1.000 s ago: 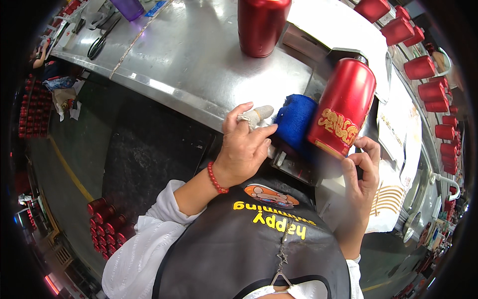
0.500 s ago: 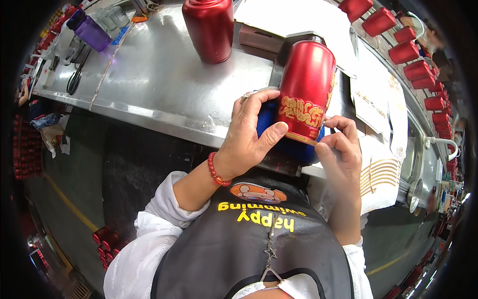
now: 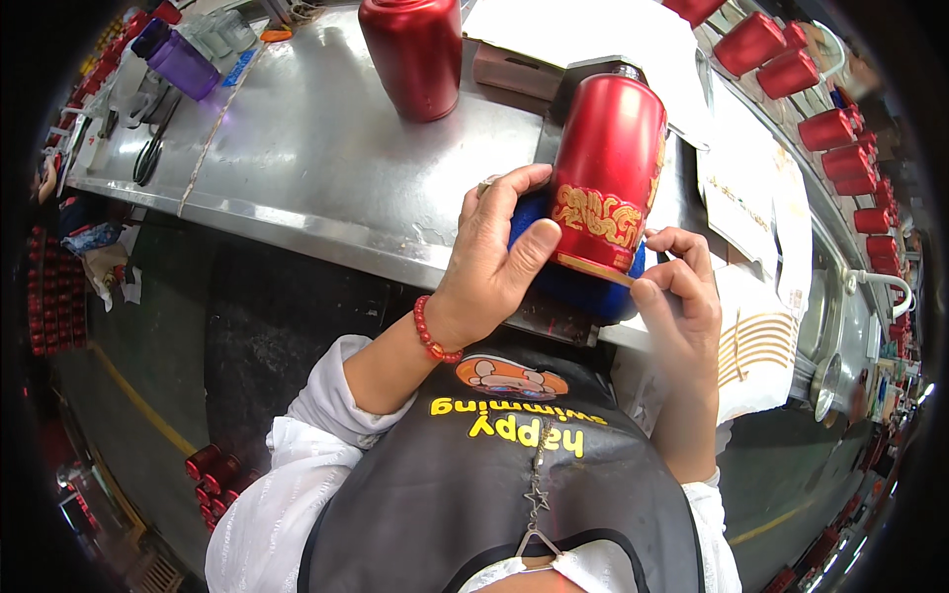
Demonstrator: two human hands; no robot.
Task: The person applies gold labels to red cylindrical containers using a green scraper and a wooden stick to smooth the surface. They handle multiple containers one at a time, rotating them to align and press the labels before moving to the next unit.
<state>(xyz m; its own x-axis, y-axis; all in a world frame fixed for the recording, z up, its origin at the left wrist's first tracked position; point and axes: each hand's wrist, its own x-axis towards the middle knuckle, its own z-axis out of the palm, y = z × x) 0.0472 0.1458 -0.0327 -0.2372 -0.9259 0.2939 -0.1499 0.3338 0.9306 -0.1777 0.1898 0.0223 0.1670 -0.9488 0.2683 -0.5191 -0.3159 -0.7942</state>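
A red bottle (image 3: 608, 133) with a raised gold pattern round its lower part lies tilted on a blue pad (image 3: 583, 299), its dark neck pointing away from me. Along its near bottom edge runs a thin gold strip (image 3: 591, 269). My left hand (image 3: 489, 237) grips the bottle's left side, fingers along it and thumb at the lower left. At the lower right, my right hand (image 3: 684, 287) pinches the end of the gold strip between thumb and forefinger. The bottle's underside is hidden.
Another red bottle (image 3: 413, 59) stands on the metal table (image 3: 306, 148). Farther left are a purple bottle (image 3: 183, 64) and black scissors (image 3: 148, 158). A white sheet with gold curved strips (image 3: 756, 346) lies at right. Red containers (image 3: 746, 44) line the far right.
My left thumb has slid up a little along the bottle's lower left. The red containers at the far right have shifted along their row. My right hand keeps its pinch.
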